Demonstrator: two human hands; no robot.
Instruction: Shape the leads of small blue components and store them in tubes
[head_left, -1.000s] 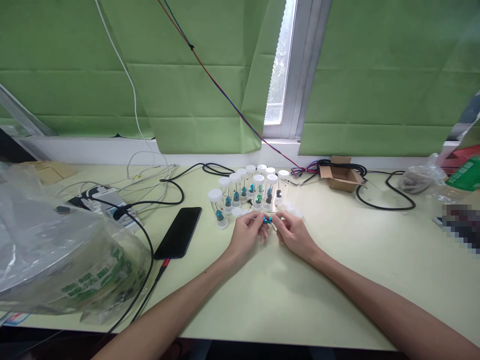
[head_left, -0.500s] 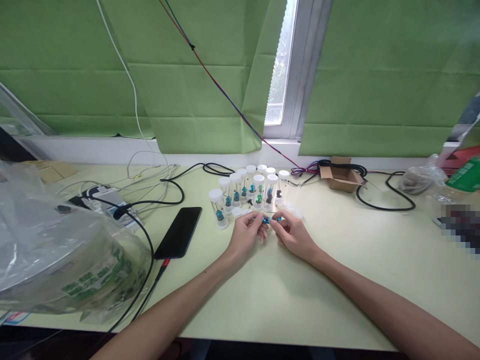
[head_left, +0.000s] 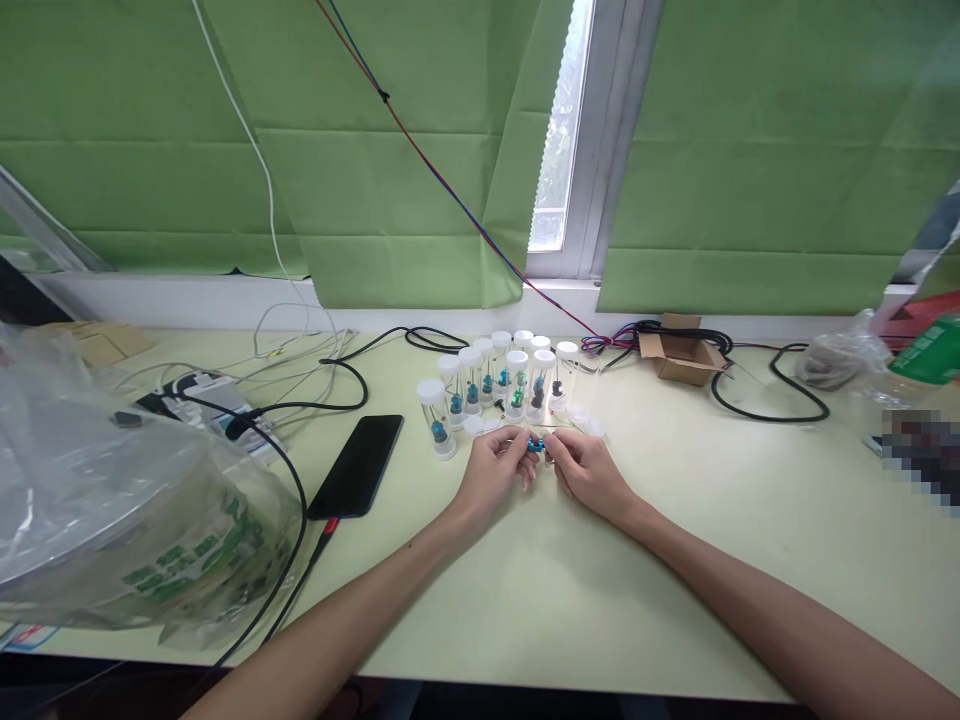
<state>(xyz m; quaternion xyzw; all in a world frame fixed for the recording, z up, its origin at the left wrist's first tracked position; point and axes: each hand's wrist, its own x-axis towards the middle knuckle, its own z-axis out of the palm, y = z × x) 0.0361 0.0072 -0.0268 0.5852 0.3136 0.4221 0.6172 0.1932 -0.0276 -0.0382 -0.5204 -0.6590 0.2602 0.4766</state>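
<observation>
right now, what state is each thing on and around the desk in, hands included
Left hand, pinching the blue part
Blue part, held by the left hand
Right hand, fingertips at the blue part, grip unclear
White-capped tubes, upright, small pieces inside
Phone, lying flat, screen dark
Cardboard box, flaps open
Plastic bag, crumpled, bulging
Green blinds, hanging down

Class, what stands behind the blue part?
Behind the blue part stand capped clear tubes holding small pieces. The left hand and right hand hide whatever lies directly behind them.
</observation>
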